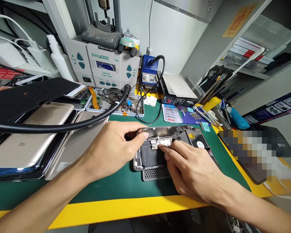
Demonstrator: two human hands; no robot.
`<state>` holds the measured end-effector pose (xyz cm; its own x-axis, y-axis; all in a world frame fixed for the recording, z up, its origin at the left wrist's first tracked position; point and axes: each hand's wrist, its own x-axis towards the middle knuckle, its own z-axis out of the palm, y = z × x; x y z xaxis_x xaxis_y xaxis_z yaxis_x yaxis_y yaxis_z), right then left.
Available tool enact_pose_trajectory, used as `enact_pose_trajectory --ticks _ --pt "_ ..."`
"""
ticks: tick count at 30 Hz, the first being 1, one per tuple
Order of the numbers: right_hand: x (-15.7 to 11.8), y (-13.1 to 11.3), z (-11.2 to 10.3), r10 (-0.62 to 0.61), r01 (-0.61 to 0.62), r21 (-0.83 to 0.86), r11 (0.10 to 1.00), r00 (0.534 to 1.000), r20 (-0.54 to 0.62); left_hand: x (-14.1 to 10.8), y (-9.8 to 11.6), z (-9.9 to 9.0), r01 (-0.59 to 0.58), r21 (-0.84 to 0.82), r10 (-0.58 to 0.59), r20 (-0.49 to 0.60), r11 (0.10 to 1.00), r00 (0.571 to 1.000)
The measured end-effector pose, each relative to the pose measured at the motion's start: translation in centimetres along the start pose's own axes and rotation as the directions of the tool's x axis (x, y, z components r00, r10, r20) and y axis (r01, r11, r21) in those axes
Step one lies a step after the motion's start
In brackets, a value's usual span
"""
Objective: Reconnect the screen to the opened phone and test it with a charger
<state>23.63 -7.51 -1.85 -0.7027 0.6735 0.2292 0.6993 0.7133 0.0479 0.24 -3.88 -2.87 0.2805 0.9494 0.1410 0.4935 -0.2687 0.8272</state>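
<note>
An opened smartphone (151, 157) lies on a dark perforated pad (156, 175) on the green mat, its battery and boards exposed. My left hand (116, 150) pinches the corner of the phone's screen (160, 132), which stands tilted up along the far edge of the body. My right hand (190, 161) rests over the near right part of the phone. Its index fingertip presses on the metal-covered connector area in the middle, and the other fingers are bent beneath the palm. A second opened phone part (196, 137) lies to the right, partly behind my right hand.
A hot-air station (106, 69) stands behind, its thick black hose (87, 124) crossing the left side. Several phones (42, 136) are stacked left. A parts tray (111, 100), blue soldering-iron holder (149, 74), heating plate (181, 87) and screwdrivers (207, 115) sit farther back.
</note>
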Motion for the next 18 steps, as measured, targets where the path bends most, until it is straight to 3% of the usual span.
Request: enact_pose_trajectory --ticks 5,14,18 --pt "0.13 -0.33 0.56 -0.084 0.083 -0.055 0.995 0.996 -0.016 -0.18 -0.07 -0.04 0.009 0.003 -0.009 -0.007 1.0 1.0" --pt "0.02 -0.6 -0.03 -0.045 0.039 -0.064 0.997 0.994 -0.103 0.03 0.14 -0.18 -0.066 0.0 0.066 -0.007 0.998 0.998" --pt "0.12 -0.39 0.04 -0.063 0.063 -0.055 0.996 0.998 0.0 0.04 0.08 -0.14 -0.063 -0.007 0.063 -0.011 0.998 0.998"
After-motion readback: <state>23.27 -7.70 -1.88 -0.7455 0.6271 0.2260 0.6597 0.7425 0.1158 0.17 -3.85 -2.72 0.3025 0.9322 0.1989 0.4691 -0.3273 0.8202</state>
